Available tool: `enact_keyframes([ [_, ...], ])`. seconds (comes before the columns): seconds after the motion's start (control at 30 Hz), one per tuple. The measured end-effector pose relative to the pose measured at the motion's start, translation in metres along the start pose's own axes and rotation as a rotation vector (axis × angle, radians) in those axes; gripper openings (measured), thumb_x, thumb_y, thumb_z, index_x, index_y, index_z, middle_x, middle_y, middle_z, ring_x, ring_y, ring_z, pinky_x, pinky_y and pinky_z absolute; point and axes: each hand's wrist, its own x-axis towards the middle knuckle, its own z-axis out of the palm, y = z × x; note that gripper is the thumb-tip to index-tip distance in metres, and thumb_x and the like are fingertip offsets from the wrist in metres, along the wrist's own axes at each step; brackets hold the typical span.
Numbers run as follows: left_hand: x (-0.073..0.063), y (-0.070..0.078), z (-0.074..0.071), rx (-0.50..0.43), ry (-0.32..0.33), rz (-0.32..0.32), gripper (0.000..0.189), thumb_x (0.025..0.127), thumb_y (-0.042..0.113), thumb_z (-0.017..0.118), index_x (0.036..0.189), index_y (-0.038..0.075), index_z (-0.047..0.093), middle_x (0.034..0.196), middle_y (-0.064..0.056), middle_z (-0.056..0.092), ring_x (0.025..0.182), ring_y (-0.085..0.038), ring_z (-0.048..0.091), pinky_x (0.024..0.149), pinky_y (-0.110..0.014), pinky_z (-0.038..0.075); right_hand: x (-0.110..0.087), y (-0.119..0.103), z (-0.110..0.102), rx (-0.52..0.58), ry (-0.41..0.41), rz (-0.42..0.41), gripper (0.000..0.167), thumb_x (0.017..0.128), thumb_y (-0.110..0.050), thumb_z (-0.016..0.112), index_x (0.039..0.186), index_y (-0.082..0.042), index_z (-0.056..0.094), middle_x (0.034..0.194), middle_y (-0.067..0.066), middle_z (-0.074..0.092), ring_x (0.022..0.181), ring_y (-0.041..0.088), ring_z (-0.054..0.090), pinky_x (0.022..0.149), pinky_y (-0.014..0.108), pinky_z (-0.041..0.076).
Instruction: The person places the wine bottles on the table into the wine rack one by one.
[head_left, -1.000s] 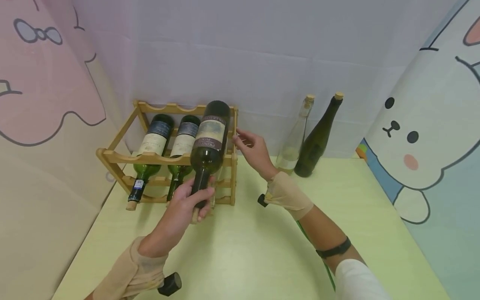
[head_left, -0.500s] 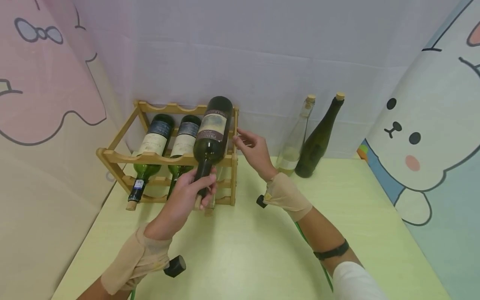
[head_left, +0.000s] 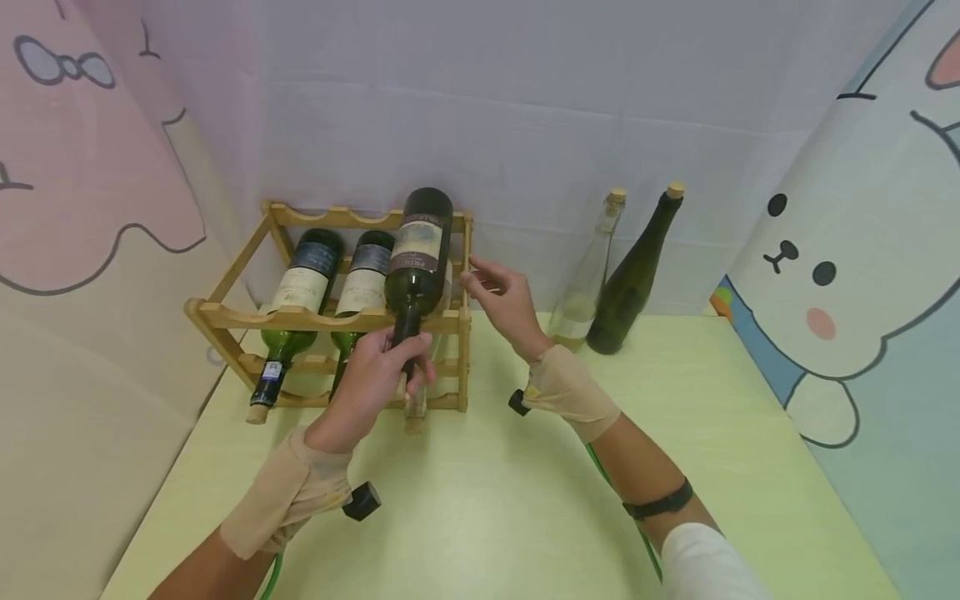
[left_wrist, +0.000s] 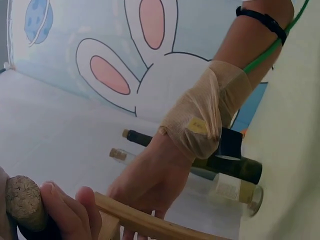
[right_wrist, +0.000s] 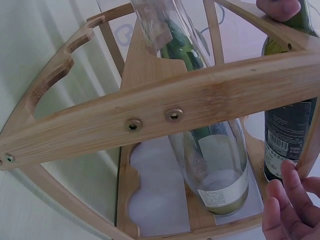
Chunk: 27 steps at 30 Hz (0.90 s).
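My left hand [head_left: 382, 367] grips a dark wine bottle [head_left: 417, 250] by its neck, base pointing up and away, over the right end of a wooden wine rack [head_left: 330, 318]. Its cork [left_wrist: 24, 195] shows beside my fingers in the left wrist view. My right hand [head_left: 506, 304] holds the rack's right side post between thumb and fingertips. Two green wine bottles [head_left: 300, 287] lie tilted in the top tier, corks toward me. Below the held bottle, a clear bottle [right_wrist: 215, 175] lies in the lower tier.
Right of the rack, a clear corked bottle [head_left: 581, 292] and a dark green corked bottle [head_left: 633, 275] stand on the pale table [head_left: 600, 517]. A white cloth wall [head_left: 525, 100] rises close behind. Green cables [head_left: 273, 575] run along my forearms.
My left hand has moved forward and slightly up, carrying the wine bottle farther over the rack's top tier. The right hand stays at the side post.
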Motion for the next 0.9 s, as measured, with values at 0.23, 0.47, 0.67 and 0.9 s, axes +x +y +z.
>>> enact_keyframes([
  [0.23, 0.006, 0.000, 0.000, 0.034, 0.003, -0.009, 0.032, 0.110, 0.028, 0.061, 0.106, -0.003, 0.060, 0.077, -0.006, 0.067, 0.055, -0.013, 0.053, 0.055, -0.026, 0.046, 0.002, -0.001, -0.001, -0.005, 0.019, -0.013, 0.048, 0.107, -0.023, 0.068, 0.150, -0.002, 0.061, 0.120, 0.018, 0.075, 0.104, 0.040, 0.069, 0.088, 0.039, 0.056],
  [0.47, 0.006, -0.002, 0.001, -0.036, 0.003, -0.045, 0.035, 0.110, 0.031, 0.062, 0.098, -0.002, 0.060, 0.071, -0.002, 0.061, 0.054, -0.013, 0.052, 0.064, -0.028, 0.048, 0.002, 0.002, -0.001, 0.003, 0.027, -0.022, 0.046, 0.107, -0.021, 0.069, 0.148, -0.002, 0.063, 0.118, 0.019, 0.076, 0.101, 0.039, 0.069, 0.083, 0.033, 0.055],
  [0.67, 0.003, -0.008, -0.001, -0.148, -0.019, -0.051, 0.028, 0.111, 0.025, 0.056, 0.110, -0.001, 0.066, 0.069, 0.000, 0.058, 0.054, -0.011, 0.050, 0.064, -0.027, 0.047, 0.001, 0.003, -0.001, 0.010, 0.016, -0.019, 0.045, 0.107, -0.022, 0.069, 0.149, -0.004, 0.063, 0.119, 0.019, 0.075, 0.108, 0.049, 0.067, 0.084, 0.031, 0.055],
  [0.9, -0.007, -0.013, -0.006, -0.321, -0.166, -0.076, 0.041, 0.115, 0.025, 0.036, 0.144, -0.001, 0.049, 0.082, 0.000, 0.057, 0.061, -0.011, 0.052, 0.059, -0.024, 0.049, 0.001, 0.003, 0.001, 0.004, 0.010, -0.018, 0.046, 0.107, -0.021, 0.069, 0.149, -0.003, 0.062, 0.118, 0.018, 0.076, 0.101, 0.035, 0.071, 0.085, 0.035, 0.056],
])
